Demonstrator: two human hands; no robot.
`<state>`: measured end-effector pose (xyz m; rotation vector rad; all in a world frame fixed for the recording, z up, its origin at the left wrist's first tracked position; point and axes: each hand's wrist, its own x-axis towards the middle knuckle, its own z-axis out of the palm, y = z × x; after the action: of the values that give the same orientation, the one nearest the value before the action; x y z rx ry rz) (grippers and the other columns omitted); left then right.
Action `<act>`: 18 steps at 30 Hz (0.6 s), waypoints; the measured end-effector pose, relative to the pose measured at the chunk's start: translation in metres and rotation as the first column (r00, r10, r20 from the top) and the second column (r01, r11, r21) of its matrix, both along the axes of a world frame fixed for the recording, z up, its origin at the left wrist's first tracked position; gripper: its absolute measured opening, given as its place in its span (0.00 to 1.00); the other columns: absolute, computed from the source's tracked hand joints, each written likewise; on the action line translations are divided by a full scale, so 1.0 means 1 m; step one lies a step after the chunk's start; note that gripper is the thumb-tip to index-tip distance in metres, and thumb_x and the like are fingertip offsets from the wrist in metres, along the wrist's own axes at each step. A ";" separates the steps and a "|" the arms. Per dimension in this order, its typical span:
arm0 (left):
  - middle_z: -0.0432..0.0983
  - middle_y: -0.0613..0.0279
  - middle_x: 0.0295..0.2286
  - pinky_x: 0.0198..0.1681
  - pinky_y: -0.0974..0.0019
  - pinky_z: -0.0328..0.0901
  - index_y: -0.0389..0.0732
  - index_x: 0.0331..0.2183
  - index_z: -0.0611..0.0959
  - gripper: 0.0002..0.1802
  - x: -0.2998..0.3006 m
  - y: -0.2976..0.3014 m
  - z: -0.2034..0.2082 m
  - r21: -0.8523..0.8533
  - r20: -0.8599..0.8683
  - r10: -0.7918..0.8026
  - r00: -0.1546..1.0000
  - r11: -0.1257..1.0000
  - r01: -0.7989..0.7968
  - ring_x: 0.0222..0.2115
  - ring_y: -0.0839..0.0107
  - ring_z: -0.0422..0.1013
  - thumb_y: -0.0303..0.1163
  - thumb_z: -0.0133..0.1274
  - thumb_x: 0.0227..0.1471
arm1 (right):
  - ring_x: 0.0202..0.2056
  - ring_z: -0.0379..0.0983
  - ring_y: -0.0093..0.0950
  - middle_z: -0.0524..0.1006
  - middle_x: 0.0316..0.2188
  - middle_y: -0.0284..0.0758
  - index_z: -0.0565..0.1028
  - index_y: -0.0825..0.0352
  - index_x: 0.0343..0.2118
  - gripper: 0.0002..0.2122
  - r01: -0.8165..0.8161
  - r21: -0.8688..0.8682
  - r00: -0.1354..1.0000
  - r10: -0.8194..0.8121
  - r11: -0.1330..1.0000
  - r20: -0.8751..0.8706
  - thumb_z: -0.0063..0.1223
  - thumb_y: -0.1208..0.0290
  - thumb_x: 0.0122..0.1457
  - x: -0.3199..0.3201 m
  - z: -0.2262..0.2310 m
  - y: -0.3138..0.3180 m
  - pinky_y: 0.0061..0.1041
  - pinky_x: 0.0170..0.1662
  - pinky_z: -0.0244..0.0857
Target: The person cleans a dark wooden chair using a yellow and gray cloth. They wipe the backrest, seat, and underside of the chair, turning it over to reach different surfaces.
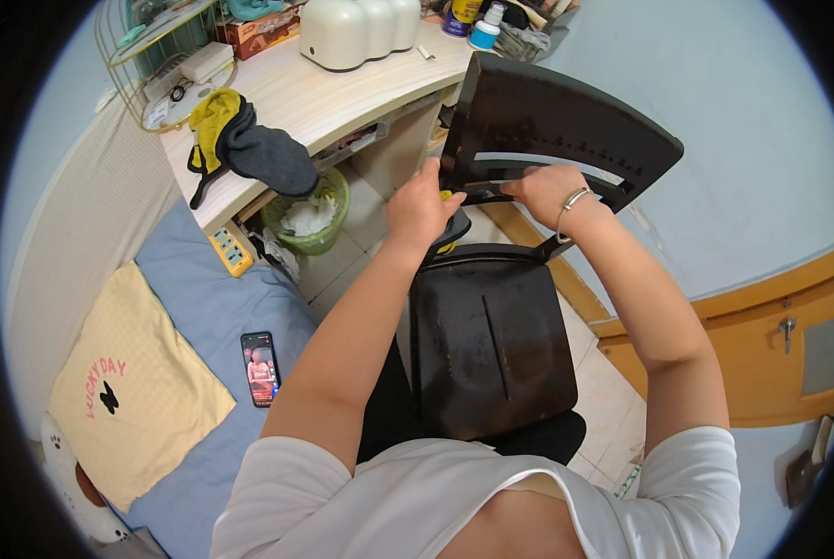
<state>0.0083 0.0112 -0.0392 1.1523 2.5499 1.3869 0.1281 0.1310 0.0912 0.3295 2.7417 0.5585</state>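
Observation:
A dark brown chair stands before me, its seat (492, 349) near my lap and its slotted backrest (566, 121) beyond. My left hand (419, 212) is closed at the backrest's lower left corner. Under it hangs a grey and yellow cloth piece (456, 229), which its thumb and fingers seem to pinch; the grip is partly hidden. My right hand (552, 194), with a silver bracelet on the wrist, curls its fingers at the backrest's lower slot. A similar grey and yellow fabric piece (273, 158), mitt-shaped with black trim, lies on the desk's front edge.
The pale wooden desk (277, 107) carries a white three-lobed case (359, 33), bottles and a wire rack. Below stands a green waste bin (328, 233). At left, a blue bed holds a phone (259, 369), a yellow cushion (147, 382) and a power strip (230, 252). A wooden door (752, 326) is at right.

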 end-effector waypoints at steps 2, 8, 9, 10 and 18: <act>0.77 0.53 0.30 0.32 0.52 0.68 0.44 0.40 0.71 0.27 -0.001 0.000 0.000 0.020 0.005 -0.006 1.000 1.000 0.006 0.32 0.51 0.74 0.41 0.65 0.39 | 0.39 0.76 0.34 0.79 0.34 0.34 0.77 0.50 0.43 0.13 0.032 -0.011 0.999 -0.032 0.999 0.042 0.44 0.67 0.57 -0.010 0.000 -0.004 0.33 0.40 0.71; 0.76 0.54 0.29 0.32 0.52 0.68 0.44 0.40 0.71 0.28 0.000 -0.003 0.006 -0.015 0.006 -0.002 1.000 1.000 0.002 0.32 0.51 0.74 0.41 0.65 0.38 | 0.39 0.76 0.34 0.79 0.35 0.34 0.77 0.50 0.44 0.14 0.081 0.013 0.993 -0.082 0.997 0.081 0.43 0.68 0.57 -0.008 0.005 -0.012 0.33 0.40 0.70; 0.76 0.54 0.29 0.32 0.52 0.68 0.44 0.40 0.71 0.28 0.001 -0.003 0.007 -0.021 0.012 -0.002 1.000 1.000 0.002 0.32 0.51 0.74 0.41 0.65 0.38 | 0.39 0.76 0.34 0.79 0.35 0.34 0.77 0.50 0.44 0.14 0.070 0.010 0.995 -0.071 0.997 0.069 0.43 0.67 0.58 -0.008 0.003 -0.011 0.33 0.40 0.70; 0.76 0.54 0.29 0.32 0.52 0.68 0.44 0.40 0.71 0.28 0.002 -0.002 0.006 -0.010 0.006 -0.007 1.000 1.000 0.007 0.32 0.51 0.74 0.41 0.65 0.38 | 0.39 0.76 0.34 0.79 0.35 0.34 0.77 0.50 0.44 0.14 0.059 0.007 0.997 -0.060 0.998 0.056 0.43 0.67 0.58 -0.011 -0.001 -0.010 0.32 0.40 0.70; 0.77 0.55 0.34 0.34 0.52 0.66 0.45 0.40 0.71 0.27 0.000 -0.005 0.009 -0.076 0.063 -0.004 0.998 0.997 0.008 0.35 0.50 0.73 0.43 0.63 0.40 | 0.32 0.76 0.34 0.75 0.29 0.33 0.76 0.47 0.44 0.13 0.004 0.020 1.000 -0.004 1.000 -0.021 0.45 0.66 0.58 0.009 -0.004 -0.006 0.34 0.32 0.69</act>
<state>0.0079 0.0064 -0.0302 1.0855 2.5297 1.2913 0.1373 0.1251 0.0873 0.3476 2.7568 0.5849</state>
